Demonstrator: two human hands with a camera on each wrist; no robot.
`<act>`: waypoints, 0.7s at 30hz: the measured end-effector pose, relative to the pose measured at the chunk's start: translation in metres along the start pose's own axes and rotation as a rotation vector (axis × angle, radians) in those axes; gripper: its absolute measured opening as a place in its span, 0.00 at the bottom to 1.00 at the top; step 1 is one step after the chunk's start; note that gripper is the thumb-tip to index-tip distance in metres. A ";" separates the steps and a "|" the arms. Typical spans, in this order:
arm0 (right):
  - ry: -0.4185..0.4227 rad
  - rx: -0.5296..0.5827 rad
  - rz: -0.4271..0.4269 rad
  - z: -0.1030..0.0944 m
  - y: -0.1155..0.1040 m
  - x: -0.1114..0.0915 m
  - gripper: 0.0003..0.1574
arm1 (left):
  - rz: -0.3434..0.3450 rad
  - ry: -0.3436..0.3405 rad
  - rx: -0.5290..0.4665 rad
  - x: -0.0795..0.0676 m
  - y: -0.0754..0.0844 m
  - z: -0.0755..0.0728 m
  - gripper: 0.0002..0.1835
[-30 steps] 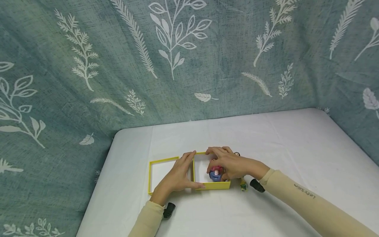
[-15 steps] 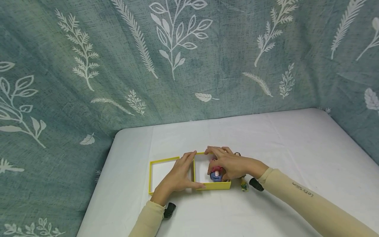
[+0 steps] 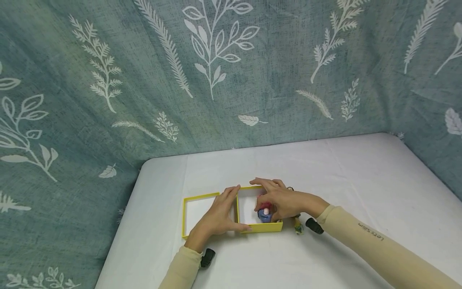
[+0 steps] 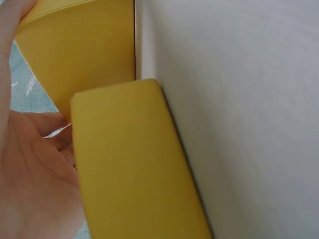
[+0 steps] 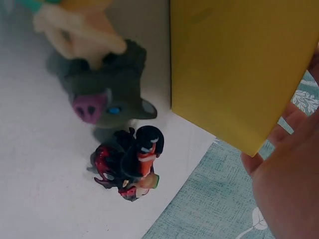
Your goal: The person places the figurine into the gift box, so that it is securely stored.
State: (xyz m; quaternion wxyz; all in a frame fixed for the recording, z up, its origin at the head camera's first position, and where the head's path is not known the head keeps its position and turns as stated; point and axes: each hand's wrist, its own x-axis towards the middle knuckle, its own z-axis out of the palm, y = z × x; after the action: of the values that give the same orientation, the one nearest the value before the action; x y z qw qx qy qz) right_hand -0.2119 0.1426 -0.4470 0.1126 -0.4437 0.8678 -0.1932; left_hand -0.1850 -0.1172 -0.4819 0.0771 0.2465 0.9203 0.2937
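A shallow yellow box [image 3: 264,228] with a white inside stands on the white table, with a small figurine [image 3: 264,216] in red and blue in its right part. My left hand [image 3: 218,218] holds the box's left end, thumb along the front wall and fingers at the far left corner. Over the right end, my right hand [image 3: 283,200] reaches in; its thumb and index finger pinch the figurine, and other fingers lie at the far rim. The palm hides part of the figurine. In the right wrist view, the fingers show behind the box's yellow wall [image 5: 234,64].
The yellow-edged lid [image 3: 184,218] lies left of the box; its yellow side [image 4: 124,164] shows close in the left wrist view. Right of the box stand a boar-headed figurine [image 5: 112,94] and a black-and-red figurine [image 5: 132,164]. A leaf-patterned curtain [image 3: 216,132] hangs behind the table.
The figurine in the box has tilted slightly under the right hand, and the right index finger has shifted a little. The left hand keeps its hold; the view has moved slightly.
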 end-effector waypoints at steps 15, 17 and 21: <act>-0.076 0.105 0.058 0.003 0.006 0.002 0.26 | 0.011 0.011 0.006 0.001 0.001 0.002 0.68; -0.079 0.096 0.060 0.003 0.006 0.002 0.25 | 0.010 0.012 0.007 0.001 0.000 0.002 0.68; -0.087 0.070 0.062 0.004 0.005 0.003 0.24 | 0.011 0.015 0.010 0.000 -0.001 0.003 0.68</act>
State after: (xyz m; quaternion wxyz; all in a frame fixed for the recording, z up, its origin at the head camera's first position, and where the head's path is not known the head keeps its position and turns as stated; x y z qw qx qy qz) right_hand -0.2159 0.1421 -0.4533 0.1716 -0.4207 0.8680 -0.2003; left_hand -0.1848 -0.1160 -0.4853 0.0675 0.2500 0.9208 0.2915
